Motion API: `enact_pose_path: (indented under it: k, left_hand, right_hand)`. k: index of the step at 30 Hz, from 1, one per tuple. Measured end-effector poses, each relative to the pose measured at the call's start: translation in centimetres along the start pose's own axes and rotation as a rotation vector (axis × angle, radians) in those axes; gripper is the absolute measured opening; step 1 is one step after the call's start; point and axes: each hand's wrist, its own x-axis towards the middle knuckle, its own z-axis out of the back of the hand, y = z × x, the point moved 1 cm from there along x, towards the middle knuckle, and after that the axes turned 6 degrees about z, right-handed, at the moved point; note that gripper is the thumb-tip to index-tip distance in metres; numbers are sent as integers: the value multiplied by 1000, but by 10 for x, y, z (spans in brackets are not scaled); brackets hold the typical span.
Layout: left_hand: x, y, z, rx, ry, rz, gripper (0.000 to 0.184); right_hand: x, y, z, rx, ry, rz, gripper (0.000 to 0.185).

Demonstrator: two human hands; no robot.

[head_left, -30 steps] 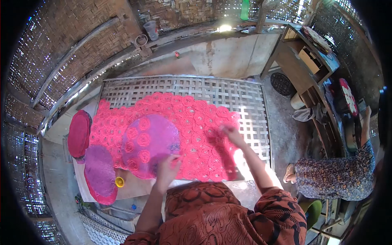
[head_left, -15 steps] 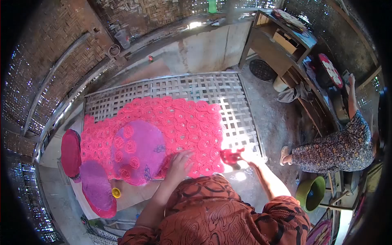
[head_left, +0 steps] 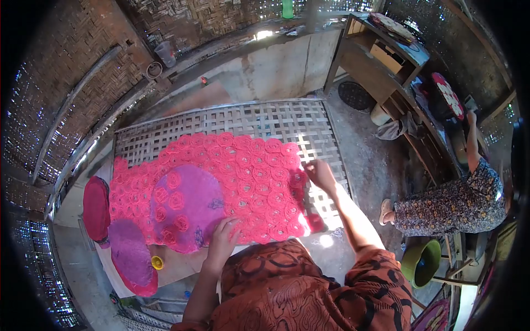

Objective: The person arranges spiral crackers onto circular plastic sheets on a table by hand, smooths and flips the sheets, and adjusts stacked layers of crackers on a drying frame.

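Many pink round coils of thin strands (head_left: 259, 182) lie in overlapping rows on a woven bamboo rack (head_left: 259, 118). A purple disc (head_left: 190, 196) with several pink coils on it lies over their left part. My left hand (head_left: 223, 240) is beside the disc's lower right edge, fingers loosely apart, with nothing visible in it. At the right edge of the coils, my right hand (head_left: 323, 175) has its fingers curled together over the rack; what they hold, if anything, is hidden. Below it, a darker pink coil (head_left: 316, 222) sits at the end of the bottom row, partly in bright sunlight.
Left of the rack are a dark pink round stack (head_left: 96, 209), another purple disc (head_left: 131, 248) and a small yellow cup (head_left: 158, 262). To the right, a person in a patterned dress (head_left: 452, 201) stands by a wooden cabinet (head_left: 375, 60). A green bucket (head_left: 420, 263) is near my right elbow.
My right hand has moved away from me, up along the right edge of the coils. A pink coil now lies near where it was. My left hand has shifted slightly left and towards me.
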Motion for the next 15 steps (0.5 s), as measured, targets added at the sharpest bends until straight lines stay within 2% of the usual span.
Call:
enact_pose_path:
  k: [3, 5, 8, 12, 15]
  left_hand:
    - [-9, 3, 9, 25, -24, 25, 29]
    - [-15, 2, 17, 43, -50, 58, 29]
    - [-24, 1, 29, 61, -96, 108, 28]
    - [-41, 22, 33, 44, -146, 156, 28]
    - [-47, 22, 37, 77, -157, 185, 27]
  right_hand:
    - [47, -24, -29, -87, -113, 23, 18]
    - [65, -32, -39, -322, -33, 51, 22]
    - [78, -44, -57, -384, -6, 13, 19]
    - [77, -41, -59, -576, 125, 77, 23]
    - [73, -32, -55, -511, 96, 86, 22]
